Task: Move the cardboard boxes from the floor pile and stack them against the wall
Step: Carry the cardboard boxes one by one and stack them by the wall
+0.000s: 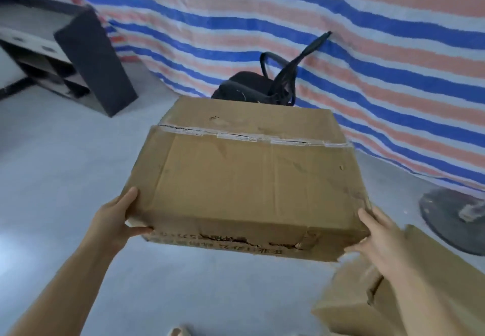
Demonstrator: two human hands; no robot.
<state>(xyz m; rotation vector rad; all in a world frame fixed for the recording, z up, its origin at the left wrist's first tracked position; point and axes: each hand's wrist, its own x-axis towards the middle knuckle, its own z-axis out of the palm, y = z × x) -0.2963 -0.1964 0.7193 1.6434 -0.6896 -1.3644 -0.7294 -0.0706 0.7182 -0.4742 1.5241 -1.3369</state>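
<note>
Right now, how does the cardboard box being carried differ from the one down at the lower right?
The carried box is up off the floor, gripped at its near corners by the left hand and right hand; the lower box is untouched. The carried box shows its whole taped top; the lower box is cut off by the frame. Both are brown, worn cardboard.

Brown cardboard box (246, 178); tarp (341, 34) — blue, pink, white stripes; black chair (259, 84); grey floor (65, 165).
</note>
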